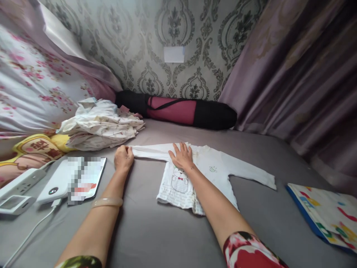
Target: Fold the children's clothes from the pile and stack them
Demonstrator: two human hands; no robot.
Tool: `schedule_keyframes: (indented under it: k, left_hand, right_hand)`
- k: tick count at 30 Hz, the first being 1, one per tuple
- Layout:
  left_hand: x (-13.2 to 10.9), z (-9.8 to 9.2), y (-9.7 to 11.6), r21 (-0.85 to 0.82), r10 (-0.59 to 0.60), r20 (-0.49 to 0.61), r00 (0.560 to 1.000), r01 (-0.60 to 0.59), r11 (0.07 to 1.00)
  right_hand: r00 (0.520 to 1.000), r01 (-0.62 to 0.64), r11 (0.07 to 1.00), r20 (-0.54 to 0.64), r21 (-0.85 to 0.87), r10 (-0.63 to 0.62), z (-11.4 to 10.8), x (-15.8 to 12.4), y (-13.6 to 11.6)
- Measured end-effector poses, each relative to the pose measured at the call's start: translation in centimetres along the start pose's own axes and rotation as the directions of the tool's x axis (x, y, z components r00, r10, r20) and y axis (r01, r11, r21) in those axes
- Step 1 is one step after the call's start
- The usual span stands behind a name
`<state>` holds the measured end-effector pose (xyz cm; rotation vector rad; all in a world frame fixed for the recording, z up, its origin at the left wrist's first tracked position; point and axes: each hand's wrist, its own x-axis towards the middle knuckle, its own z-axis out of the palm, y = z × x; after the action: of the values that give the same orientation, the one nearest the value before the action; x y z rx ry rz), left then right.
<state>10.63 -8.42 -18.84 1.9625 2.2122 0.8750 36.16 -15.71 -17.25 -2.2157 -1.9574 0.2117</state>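
Observation:
A small white long-sleeved shirt [217, 178] with a bear print on its front lies spread flat on the grey sheet. Its two sleeves stretch out to either side. My left hand [124, 158] is closed around the cuff at the end of the left-lying sleeve, which looks pulled straight. My right hand [182, 156] lies flat on the upper part of the shirt, near the shoulder, fingers spread. Beneath that hand and forearm, part of the shirt's front is hidden.
Piled clothes [103, 124] lie at the back left, beside a yellow cushion [60, 142]. A phone [95, 178], a white power bank [52, 188] and a power strip [28, 182] sit left. Along the wall rests a black-and-red long bag [173, 111]. A colourful folded item [329, 216] lies right.

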Motion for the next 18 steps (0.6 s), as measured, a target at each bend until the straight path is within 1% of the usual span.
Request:
schedule_keyframes:
  k: [5,7,10,13,15,18]
  left_hand:
    - [-0.1,-0.2,-0.1,0.003,0.037,0.019,0.999,-0.037,0.999]
    - [-0.2,-0.4,0.0,0.014,0.033,0.039,0.999,-0.033,0.999]
    - [-0.2,-0.5,0.1,0.012,0.027,0.061,0.998,-0.028,1.0]
    - [-0.1,-0.4,0.0,-0.014,0.024,0.04,0.999,-0.023,1.0]
    - [0.0,-0.3,-0.1,-0.034,0.017,0.018,1.0,-0.017,0.999]
    - [0.0,-0.2,-0.2,-0.058,0.018,0.007,1.0,-0.018,0.998]
  right_hand:
    - [0.999,0.015,1.0,0.04,0.002,-0.015,-0.6,0.3,0.0]
    - [0.998,0.018,1.0,0.053,-0.008,-0.018,-0.8,0.6,0.1]
    - [0.999,0.031,1.0,0.033,-0.001,-0.031,-0.6,0.8,0.2]
    - [1.0,0.027,1.0,0.011,0.006,-0.027,0.0,0.8,0.5]
    - [1.0,0.016,1.0,0.02,-0.006,-0.015,0.2,0.8,0.6]
    - [0.999,0.006,1.0,0.049,-0.013,-0.006,-0.2,1.0,0.4]
